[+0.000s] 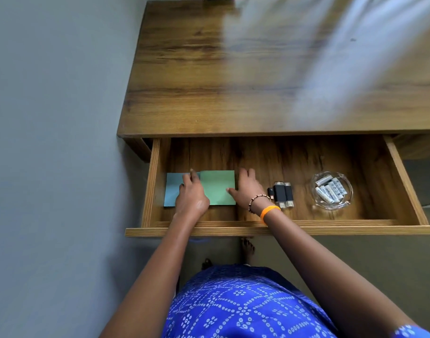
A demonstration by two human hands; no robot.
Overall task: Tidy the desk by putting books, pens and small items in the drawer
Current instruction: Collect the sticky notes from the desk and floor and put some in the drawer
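The wooden drawer (282, 227) stands pulled out under the desk top (209, 81). Two sticky-note pads lie flat at its left end: a blue pad (172, 191) and a green pad (217, 185) side by side. My left hand (190, 195) rests across the seam between them, fingers spread on the blue pad. My right hand (248, 189) presses against the green pad's right edge, thumb on its surface. Neither hand lifts a pad. Right of my wrist lie black USB sticks (282, 193).
A glass ashtray (317, 204) holding several white batteries sits in the right half of the drawer. A grey wall runs along the left. The drawer front juts toward my body. My feet show on the floor beneath it.
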